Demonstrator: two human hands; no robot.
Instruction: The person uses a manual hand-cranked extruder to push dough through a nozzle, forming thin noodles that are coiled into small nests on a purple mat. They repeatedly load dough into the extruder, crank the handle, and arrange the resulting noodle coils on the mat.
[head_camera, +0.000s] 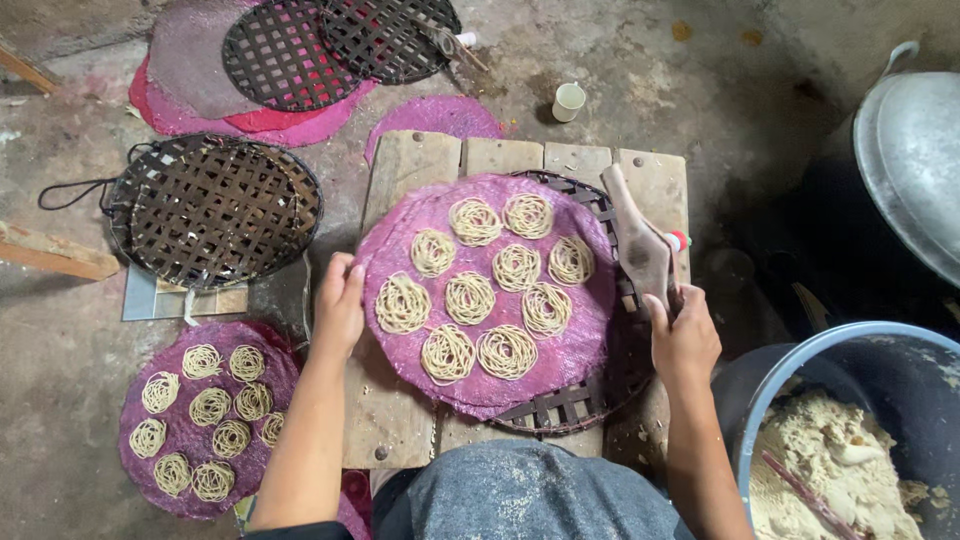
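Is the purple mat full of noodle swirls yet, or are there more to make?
Done: ten coiled noodle nests cover the round purple mesh mat on the woven tray; another filled purple mat lies on the floor. In hand: the left hand grips the mat's edge, the right hand holds a wooden press. Left: pale dough remains in the blue basin, and empty woven trays wait.
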